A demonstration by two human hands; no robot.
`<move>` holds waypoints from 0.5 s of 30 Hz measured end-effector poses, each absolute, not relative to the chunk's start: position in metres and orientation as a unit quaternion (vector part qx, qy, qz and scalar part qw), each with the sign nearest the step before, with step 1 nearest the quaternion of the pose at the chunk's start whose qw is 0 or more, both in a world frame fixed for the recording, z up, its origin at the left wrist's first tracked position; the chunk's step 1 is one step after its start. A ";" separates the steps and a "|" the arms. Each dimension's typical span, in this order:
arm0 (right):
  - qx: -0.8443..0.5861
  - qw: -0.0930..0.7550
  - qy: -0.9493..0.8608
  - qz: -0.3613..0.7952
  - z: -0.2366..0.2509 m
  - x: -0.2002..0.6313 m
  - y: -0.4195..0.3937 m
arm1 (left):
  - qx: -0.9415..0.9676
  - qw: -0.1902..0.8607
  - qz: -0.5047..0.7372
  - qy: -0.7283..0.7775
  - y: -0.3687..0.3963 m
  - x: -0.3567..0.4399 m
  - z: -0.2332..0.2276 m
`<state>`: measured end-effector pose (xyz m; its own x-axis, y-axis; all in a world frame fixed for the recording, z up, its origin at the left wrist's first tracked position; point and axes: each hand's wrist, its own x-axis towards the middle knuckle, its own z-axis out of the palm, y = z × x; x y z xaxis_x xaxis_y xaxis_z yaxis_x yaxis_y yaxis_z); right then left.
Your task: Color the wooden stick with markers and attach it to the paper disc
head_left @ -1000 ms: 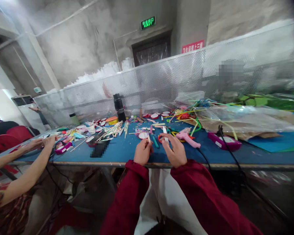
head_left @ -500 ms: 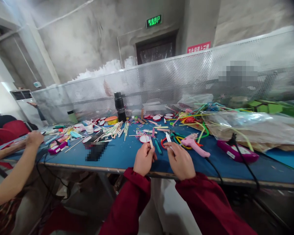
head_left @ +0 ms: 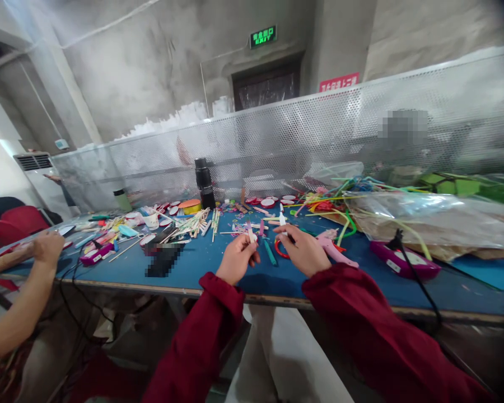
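Observation:
My left hand (head_left: 237,258) is closed in a pinch on a small flat craft stick (head_left: 250,229), pale with a pinkish upper part, held upright over the table's front. My right hand (head_left: 303,249) grips a slim white pen-like tool (head_left: 281,215), its tip pointing up and away from me; its exact kind is unclear. On the table between the hands lie a teal pen-shaped tool (head_left: 270,252) and a red loop (head_left: 281,249), partly hidden by my right hand. A pink glue gun (head_left: 336,250) rests beside my right wrist, its front part hidden.
Bundled paper sticks (head_left: 197,223), a black flask (head_left: 204,183) and a dark blurred-out object (head_left: 163,260) are left of centre. Purple boxes (head_left: 404,260) with black cords, pipe cleaners (head_left: 348,221) and plastic bags (head_left: 428,215) lie about. A co-worker's hands (head_left: 48,246) are at far left.
My left hand has moved slightly left with the craft stick. My right hand has risen and moved forward with the white tool, now partly covering the glue gun.

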<state>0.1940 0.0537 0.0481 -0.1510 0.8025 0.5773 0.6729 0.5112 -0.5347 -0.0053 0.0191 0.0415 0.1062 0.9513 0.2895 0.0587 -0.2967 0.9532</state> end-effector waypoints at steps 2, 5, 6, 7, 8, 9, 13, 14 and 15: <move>-0.491 0.406 -0.768 0.073 0.059 0.192 0.071 | 0.609 0.420 0.526 0.419 0.032 -0.010 0.055; -0.520 0.361 -0.772 0.065 0.068 0.190 0.096 | 0.595 0.416 0.542 0.423 0.055 -0.015 0.067; -0.541 0.356 -0.760 0.054 0.067 0.189 0.103 | 0.593 0.414 0.548 0.420 0.062 -0.015 0.067; -0.569 0.351 -0.742 0.047 0.066 0.189 0.110 | 0.593 0.409 0.553 0.420 0.069 -0.015 0.065; -0.593 0.340 -0.728 0.049 0.063 0.189 0.115 | 0.591 0.401 0.557 0.425 0.074 -0.015 0.062; -0.615 0.328 -0.714 0.057 0.059 0.188 0.120 | 0.591 0.399 0.557 0.426 0.077 -0.014 0.057; -0.654 0.282 -0.700 0.053 0.049 0.189 0.132 | 0.585 0.422 0.524 0.453 0.083 -0.010 0.035; -0.656 0.274 -0.702 0.047 0.050 0.190 0.135 | 0.591 0.420 0.516 0.456 0.084 -0.009 0.031; -0.659 0.269 -0.702 0.042 0.052 0.191 0.137 | 0.598 0.417 0.510 0.456 0.084 -0.008 0.028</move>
<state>0.1908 0.1372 0.0517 0.0121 0.9469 0.3213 0.9013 0.1288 -0.4135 -0.0085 0.0844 0.0280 0.0638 0.9709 0.2310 0.1197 -0.2373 0.9640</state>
